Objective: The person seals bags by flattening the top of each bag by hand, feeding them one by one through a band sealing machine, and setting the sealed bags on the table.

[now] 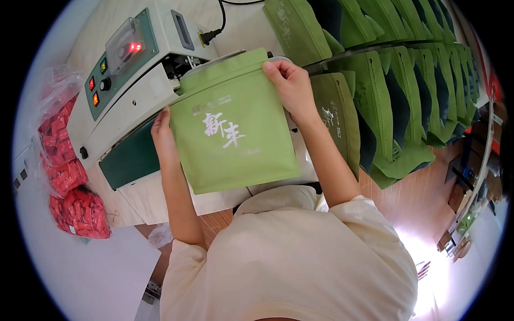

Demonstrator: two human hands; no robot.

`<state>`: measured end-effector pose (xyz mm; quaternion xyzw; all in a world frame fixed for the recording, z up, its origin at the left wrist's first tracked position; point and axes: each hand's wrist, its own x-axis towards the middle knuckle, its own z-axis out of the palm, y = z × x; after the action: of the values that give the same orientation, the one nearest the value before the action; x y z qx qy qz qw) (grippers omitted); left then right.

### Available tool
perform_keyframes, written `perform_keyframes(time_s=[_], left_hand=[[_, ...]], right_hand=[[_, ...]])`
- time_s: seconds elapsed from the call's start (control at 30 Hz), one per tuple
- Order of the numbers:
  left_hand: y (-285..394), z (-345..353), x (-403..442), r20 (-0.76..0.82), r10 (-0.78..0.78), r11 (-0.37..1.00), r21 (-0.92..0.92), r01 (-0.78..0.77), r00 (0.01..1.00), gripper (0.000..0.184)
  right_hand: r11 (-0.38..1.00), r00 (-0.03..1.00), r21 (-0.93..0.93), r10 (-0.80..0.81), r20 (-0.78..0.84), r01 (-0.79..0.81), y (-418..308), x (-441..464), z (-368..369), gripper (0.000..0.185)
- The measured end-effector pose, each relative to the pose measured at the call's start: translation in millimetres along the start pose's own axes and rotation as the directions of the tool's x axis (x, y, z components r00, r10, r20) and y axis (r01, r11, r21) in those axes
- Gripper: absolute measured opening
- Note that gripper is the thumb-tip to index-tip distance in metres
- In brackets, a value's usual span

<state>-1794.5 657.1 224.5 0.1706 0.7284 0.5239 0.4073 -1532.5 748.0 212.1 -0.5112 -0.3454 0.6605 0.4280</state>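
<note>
A flat green bag [230,166] with white printed characters is held up in front of the sealing machine [155,91]. Its top edge lies along the slot at the machine's right end. My left hand [165,138] grips the bag's left edge, close to the machine's white cover; part of those fingers is hidden behind the bag. At the upper right corner, my right hand [292,88] pinches the bag with the thumb in front and the fingers curled behind. What lies inside the bag cannot be seen.
Rows of similar green bags [396,101] stand upright to the right. Clear plastic sacks of red packets [75,208] hang at the left. A black power plug [210,36] sits in the machine's back. Red and green lights glow on its control panel [99,109].
</note>
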Motion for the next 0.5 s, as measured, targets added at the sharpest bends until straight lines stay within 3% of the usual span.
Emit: perform_keyframes(time_s=[0.5], left_hand=[[16, -22, -7, -0.036, -0.014, 0.997, 0.069, 0.016, 0.999, 0.032]], right_hand=[[0.989, 0.998, -0.142, -0.042, 0.042, 0.048, 10, 10, 18, 0.026]])
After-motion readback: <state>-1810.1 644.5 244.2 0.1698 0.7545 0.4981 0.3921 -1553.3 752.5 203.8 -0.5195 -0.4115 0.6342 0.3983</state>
